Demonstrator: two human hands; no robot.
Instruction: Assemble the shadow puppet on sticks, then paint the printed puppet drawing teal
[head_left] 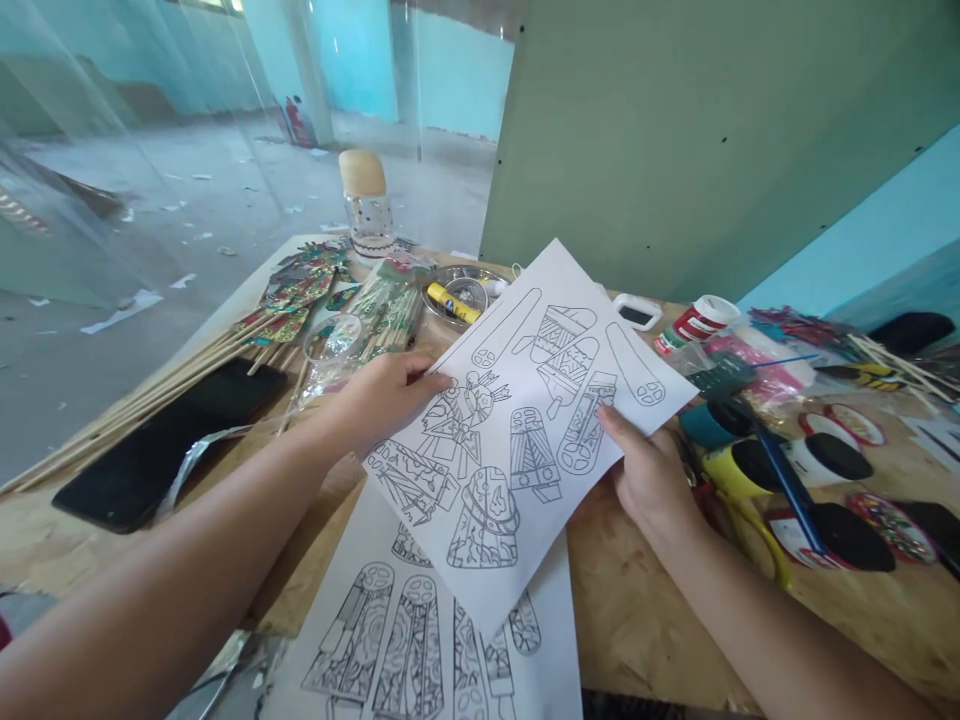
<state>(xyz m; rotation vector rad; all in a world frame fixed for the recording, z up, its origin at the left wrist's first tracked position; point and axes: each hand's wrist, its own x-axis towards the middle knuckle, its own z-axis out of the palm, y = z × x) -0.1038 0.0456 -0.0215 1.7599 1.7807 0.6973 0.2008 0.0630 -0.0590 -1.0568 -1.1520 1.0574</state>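
Between both hands a white sheet of paper [547, 330], printed with black outline drawings of puppet parts, is held up at a slant. My left hand [390, 395] pinches its left edge, thumb on top. On the right edge my right hand [649, 470] grips it, with the thumb on the printed side and the other fingers mostly hidden behind. A second printed sheet [352, 540] lies below it at the table's near edge, partly covered by the held one. It bears more outlined shapes.
Left are a black phone [127, 475], thin wooden sticks [187, 380] and colourful cut figures [300, 285]. Behind stand a bottle with a tan cap [367, 205] and a metal dish with a yellow glue stick [452, 302]. Paint jars [739, 465] and a paintbrush [787, 485] crowd the right.
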